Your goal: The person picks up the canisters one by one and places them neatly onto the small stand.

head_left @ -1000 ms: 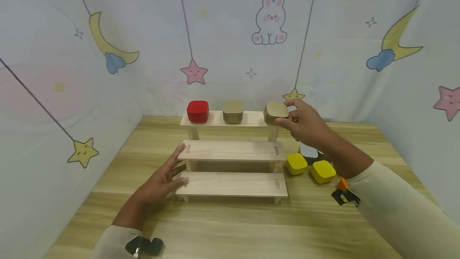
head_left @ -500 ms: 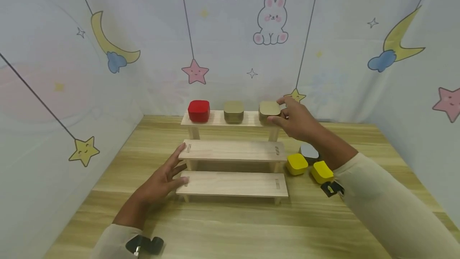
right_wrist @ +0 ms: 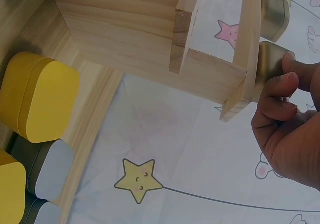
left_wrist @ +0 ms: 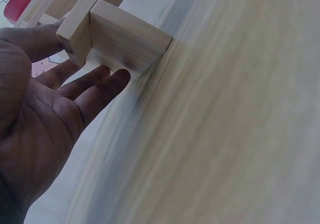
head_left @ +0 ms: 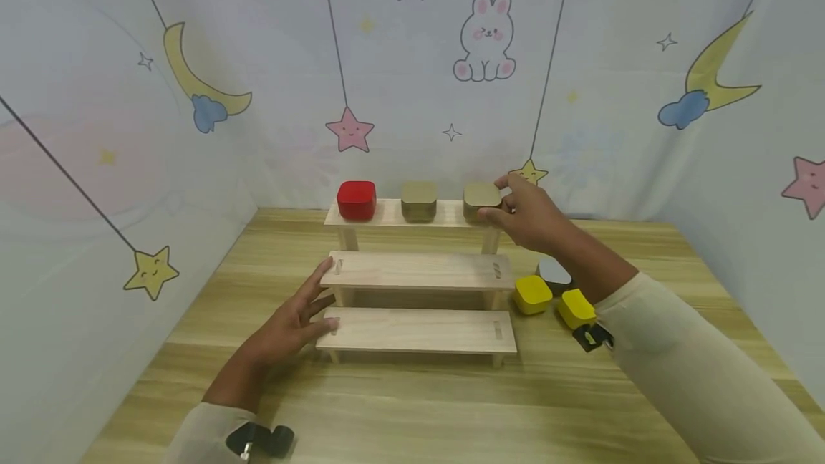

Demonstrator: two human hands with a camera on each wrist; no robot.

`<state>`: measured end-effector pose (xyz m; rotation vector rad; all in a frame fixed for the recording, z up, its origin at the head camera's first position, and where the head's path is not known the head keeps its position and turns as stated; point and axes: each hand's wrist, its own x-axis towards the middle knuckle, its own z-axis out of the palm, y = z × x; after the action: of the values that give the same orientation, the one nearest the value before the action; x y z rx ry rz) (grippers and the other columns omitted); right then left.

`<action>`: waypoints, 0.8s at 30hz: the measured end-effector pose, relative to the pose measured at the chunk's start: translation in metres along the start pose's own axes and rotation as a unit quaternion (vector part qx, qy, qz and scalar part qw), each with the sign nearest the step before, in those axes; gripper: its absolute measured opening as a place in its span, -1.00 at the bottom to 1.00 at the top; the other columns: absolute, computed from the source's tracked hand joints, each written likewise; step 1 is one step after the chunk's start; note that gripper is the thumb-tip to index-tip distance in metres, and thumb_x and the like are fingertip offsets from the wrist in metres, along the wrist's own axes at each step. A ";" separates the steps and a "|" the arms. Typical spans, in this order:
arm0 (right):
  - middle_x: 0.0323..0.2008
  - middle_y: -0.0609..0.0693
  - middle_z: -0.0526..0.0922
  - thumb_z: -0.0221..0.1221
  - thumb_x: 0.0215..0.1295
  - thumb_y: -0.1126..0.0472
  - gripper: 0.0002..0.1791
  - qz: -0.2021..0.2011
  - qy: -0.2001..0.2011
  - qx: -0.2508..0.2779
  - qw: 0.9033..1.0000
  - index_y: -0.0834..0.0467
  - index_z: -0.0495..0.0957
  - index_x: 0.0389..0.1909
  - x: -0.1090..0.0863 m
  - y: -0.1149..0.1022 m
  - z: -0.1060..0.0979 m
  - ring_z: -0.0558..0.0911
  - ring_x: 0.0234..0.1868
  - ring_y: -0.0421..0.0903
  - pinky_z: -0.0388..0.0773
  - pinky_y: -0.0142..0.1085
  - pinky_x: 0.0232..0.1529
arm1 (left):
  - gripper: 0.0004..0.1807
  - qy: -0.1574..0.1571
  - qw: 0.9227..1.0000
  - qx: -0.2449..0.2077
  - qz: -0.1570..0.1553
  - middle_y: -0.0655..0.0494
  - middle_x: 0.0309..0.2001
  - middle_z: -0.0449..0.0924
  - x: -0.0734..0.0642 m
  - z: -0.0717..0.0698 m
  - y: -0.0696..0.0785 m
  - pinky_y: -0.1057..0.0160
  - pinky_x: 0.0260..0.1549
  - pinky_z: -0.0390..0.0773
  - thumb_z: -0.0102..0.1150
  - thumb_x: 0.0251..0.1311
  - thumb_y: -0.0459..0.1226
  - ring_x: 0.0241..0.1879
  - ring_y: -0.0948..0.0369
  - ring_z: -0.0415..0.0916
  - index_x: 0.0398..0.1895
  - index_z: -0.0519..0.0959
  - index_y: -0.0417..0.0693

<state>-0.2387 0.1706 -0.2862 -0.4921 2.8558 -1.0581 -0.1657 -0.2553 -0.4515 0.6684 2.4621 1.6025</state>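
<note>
My right hand pinches a small gold rounded-square box between thumb and fingers at the right end of the top shelf. The right wrist view shows that box standing on the board, with the thumb on its side. Left of it on the same shelf sit another gold box and a red box. My left hand rests at the left ends of the two lower boards of the wooden three-step rack. In the left wrist view its fingers extend loosely beside the rack's leg.
Right of the rack, two yellow boxes and a white-topped dark box stand on the wood-grain table. The right wrist view shows a second white-topped dark box. A cartoon-printed cloth encloses the back and sides.
My right hand has moved left, bringing the gold box from the shelf's right end to beside the other gold one. In the last half second it hardly moves. The left hand stays put.
</note>
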 end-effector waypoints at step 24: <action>-0.42 0.07 0.58 0.19 0.69 0.06 -0.27 0.026 -0.017 -0.015 0.999 0.31 0.13 0.61 0.003 0.000 0.001 0.46 -0.44 -0.05 0.50 -0.16 -0.25 | 0.17 0.005 1.000 -0.006 -0.007 -0.34 0.78 -0.12 0.000 0.000 0.001 -0.40 0.37 0.55 0.35 0.49 -0.33 0.65 -0.48 0.11 0.82 -0.25 0.50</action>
<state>-0.2410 0.1688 -0.2865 -0.4320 2.8422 -0.9895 -0.1652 -0.2552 -0.4508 0.6418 2.4566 1.6195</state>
